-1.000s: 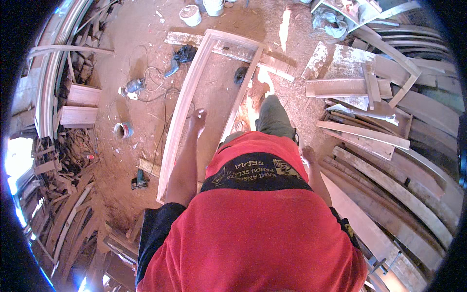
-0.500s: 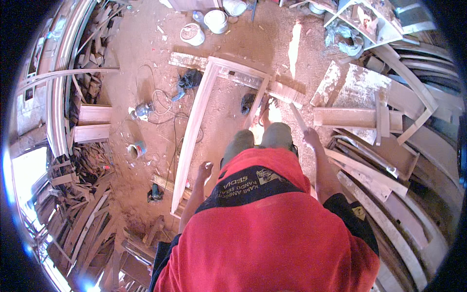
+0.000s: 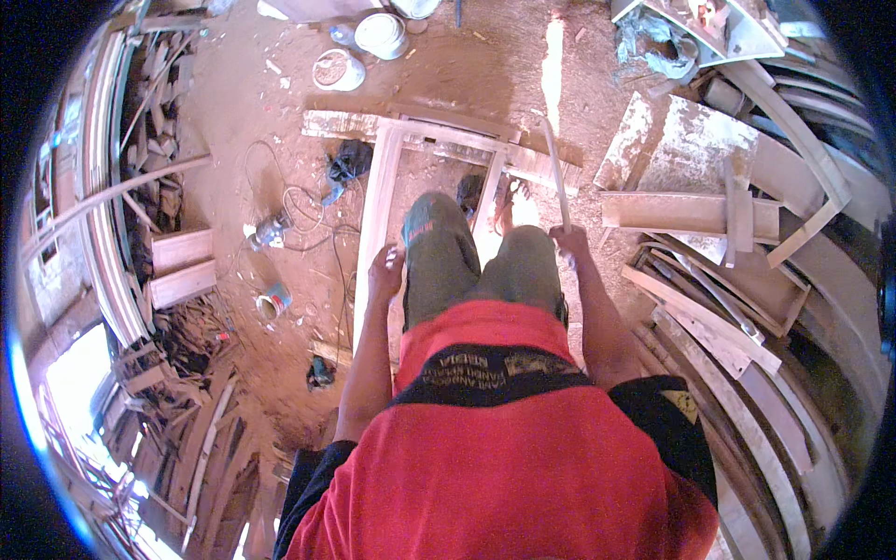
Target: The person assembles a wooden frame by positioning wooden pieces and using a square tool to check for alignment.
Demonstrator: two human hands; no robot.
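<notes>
My right hand (image 3: 572,246) is closed around the lower end of a narrow wooden strip (image 3: 556,177), which points away from me and leans slightly left at its far tip. Beside my left thigh hangs my left hand (image 3: 385,273), its fingers curled; a small pale spot shows at them, too small to name. A long rectangular wooden frame (image 3: 378,177) lies in front of me, its left rail running back past my left hand. My legs hide part of the frame. Its far end rests by a paint-stained plank (image 3: 341,123).
A corded power tool (image 3: 271,231) and a tipped can (image 3: 273,301) lie on the sandy floor at left. White buckets (image 3: 338,70) stand at the far side. Stacked boards (image 3: 691,308) crowd the right, scrap wood (image 3: 187,420) the left. A dark bag (image 3: 347,161) lies beside the frame.
My left knee has come up and forward over the frame. The strip in my right hand has swung to point more straight ahead. My left hand has moved up beside the thigh.
</notes>
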